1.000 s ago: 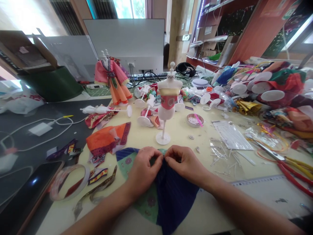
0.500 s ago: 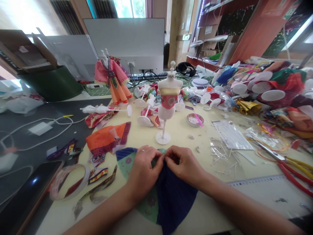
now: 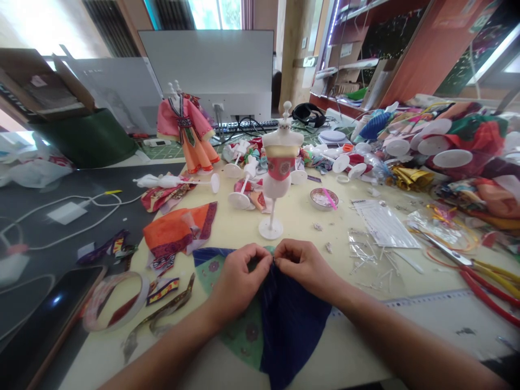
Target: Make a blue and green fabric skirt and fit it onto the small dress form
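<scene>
Here both hands, left hand [image 3: 239, 279] and right hand [image 3: 306, 268], pinch the top edge of the blue cloth [image 3: 286, 319] lying on the desk [image 3: 300, 216]; a loosened pinch could undo the gathered folds, I judge.

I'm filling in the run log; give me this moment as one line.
left hand: pinching dark blue pleated fabric | right hand: pinching same top edge | ahead: white mini mannequin stand
</scene>
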The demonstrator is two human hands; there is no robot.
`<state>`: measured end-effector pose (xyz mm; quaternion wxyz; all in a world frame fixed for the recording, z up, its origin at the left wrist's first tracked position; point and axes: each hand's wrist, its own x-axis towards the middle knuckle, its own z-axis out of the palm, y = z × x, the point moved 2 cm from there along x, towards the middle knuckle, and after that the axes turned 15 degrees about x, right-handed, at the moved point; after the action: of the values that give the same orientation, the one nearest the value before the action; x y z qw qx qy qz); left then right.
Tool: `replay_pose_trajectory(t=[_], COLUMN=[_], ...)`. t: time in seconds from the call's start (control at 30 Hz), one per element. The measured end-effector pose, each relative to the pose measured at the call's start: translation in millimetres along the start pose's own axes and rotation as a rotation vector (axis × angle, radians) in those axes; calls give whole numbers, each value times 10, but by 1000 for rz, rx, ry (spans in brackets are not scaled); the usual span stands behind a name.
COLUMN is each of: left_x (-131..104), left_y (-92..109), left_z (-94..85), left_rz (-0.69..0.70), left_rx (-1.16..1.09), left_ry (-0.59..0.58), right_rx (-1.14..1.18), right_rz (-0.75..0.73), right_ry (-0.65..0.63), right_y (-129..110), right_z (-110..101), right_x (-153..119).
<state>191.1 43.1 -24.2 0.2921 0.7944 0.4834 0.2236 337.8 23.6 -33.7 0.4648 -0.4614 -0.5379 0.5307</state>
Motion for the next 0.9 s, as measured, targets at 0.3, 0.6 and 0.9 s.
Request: replay_pose_trajectory(t=[0.3,0.6,0.9], left_x=[6,-16,-37], left_y=[8,11,22], left_z=[-32,-14,0], left_rz=[-14,38,97], left_rx=[-7,115,203], left_ry=[59,114,172], right_rx=[-155,-442,-466], right_rz=[-171,-380,-388], right_ry=[85,125,130], right_y=[-51,-42,-45], right_z=[37,61,64], right_x=[-68,-128,-115])
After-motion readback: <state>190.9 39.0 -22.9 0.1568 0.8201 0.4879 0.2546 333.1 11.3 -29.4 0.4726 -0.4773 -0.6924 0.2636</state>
